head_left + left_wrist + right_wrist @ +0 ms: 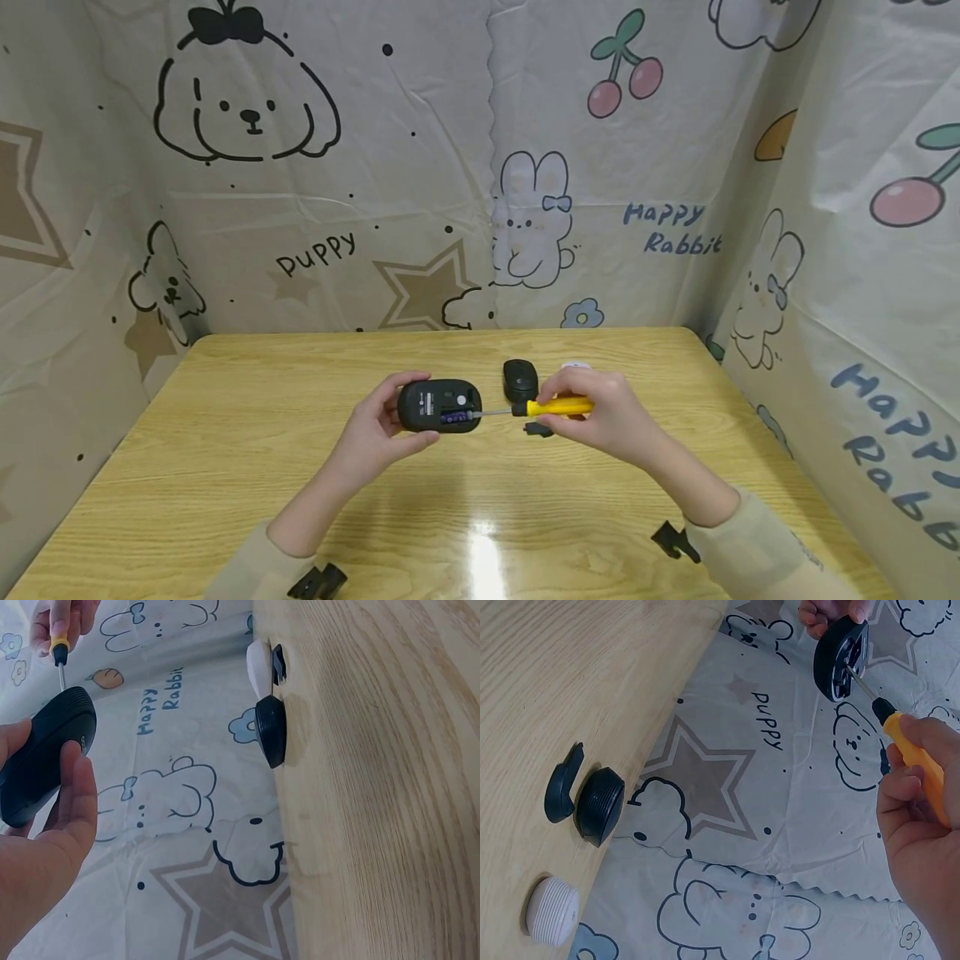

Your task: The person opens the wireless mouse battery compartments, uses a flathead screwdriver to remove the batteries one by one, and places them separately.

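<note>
My left hand (371, 433) grips a black computer mouse (429, 389) by its end and edges, above the table. The underside of the mouse faces me in the head view. Its battery compartment is uncovered, and a dark purplish battery (455, 417) lies inside. In my right hand (600, 410) is a yellow-handled screwdriver (558, 406), held between thumb and fingers. Its thin metal shaft (493, 412) points left, with the tip at the right end of the battery. From the right wrist view, the tip reaches into the recess of the mouse (829, 664).
A second black mouse (520, 380) stands on the wooden table (300, 500) beyond my hands. Near it lies a small curved black cover (559, 793). A white ribbed object (553, 911) is mostly behind my right hand in the head view. Printed cloth (420, 167) hangs around the table.
</note>
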Tool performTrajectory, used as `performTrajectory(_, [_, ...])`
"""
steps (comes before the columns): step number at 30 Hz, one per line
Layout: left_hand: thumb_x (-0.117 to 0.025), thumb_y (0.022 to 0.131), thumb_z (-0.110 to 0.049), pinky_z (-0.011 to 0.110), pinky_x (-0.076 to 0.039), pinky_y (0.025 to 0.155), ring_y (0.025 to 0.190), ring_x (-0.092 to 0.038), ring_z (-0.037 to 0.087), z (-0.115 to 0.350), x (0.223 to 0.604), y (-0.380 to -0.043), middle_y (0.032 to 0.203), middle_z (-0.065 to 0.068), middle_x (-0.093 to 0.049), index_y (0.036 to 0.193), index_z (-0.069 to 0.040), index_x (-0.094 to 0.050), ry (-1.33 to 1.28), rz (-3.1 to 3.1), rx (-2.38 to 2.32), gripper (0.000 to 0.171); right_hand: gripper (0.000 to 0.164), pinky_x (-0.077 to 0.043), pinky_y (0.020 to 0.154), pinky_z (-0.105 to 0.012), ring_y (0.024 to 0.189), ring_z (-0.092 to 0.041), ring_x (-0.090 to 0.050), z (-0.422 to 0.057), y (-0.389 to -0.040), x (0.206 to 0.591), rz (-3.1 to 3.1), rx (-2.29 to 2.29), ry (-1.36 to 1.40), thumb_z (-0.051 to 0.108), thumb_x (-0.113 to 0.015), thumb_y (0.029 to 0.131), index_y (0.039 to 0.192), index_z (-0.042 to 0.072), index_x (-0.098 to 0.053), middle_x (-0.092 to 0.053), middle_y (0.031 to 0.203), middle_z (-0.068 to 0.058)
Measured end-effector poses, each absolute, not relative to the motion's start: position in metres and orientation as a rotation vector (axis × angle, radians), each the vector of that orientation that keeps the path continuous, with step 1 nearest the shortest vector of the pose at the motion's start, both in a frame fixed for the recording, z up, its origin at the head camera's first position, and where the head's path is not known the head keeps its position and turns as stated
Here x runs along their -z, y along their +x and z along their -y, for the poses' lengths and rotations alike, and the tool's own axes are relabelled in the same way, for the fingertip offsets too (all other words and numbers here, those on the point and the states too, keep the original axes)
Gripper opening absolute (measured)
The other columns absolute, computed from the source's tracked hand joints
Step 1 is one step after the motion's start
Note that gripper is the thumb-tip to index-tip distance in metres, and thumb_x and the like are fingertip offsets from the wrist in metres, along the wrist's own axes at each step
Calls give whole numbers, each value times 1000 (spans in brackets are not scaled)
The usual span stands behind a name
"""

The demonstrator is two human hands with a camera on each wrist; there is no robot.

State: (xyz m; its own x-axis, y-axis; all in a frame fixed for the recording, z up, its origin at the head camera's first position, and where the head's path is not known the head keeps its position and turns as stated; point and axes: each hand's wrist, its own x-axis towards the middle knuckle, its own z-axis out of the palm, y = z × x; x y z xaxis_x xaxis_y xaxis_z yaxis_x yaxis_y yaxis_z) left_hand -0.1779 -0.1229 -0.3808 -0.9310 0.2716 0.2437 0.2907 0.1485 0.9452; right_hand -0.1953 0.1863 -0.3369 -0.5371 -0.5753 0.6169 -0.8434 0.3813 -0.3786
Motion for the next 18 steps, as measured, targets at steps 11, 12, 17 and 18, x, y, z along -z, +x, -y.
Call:
performTrajectory(11, [-80,73,-6,26,-54,84,98,-62,26,124,380,-178,120,18,-56,134,-11,-47,-562,2379,1942,70,25,-52,62,-18,77,-9,-56,-186,-195,339,2208,-1012,1252,2,-79,73,91,15,-67,-67,90,2])
performTrajectory(12, [-80,73,-6,26,-54,84,98,-62,26,124,380,-177,121,18,-56,134,-11,-47,-566,2379,1939,70,25,-52,63,-18,78,-10,-56,-186,-195,339,2208,-1009,1250,2,-79,72,91,15,-67,-67,90,2])
performTrajectory(17, [-80,73,-8,25,-53,84,97,-61,25,123,380,-176,120,17,-57,133,-14,-48,-595,2381,1902,68,24,-52,65,-18,79,-8,-57,-185,-192,338,2233,-979,1225,3,-79,72,89,15,-66,-68,91,3])
performTrajectory(18, [-80,73,-9,25,-53,84,96,-62,24,123,380,-176,120,16,-57,133,-15,-48,-604,2382,1892,68,24,-52,65,-18,78,-8,-57,-185,-192,338,2232,-971,1225,3,-79,72,89,14,-66,-68,91,3])
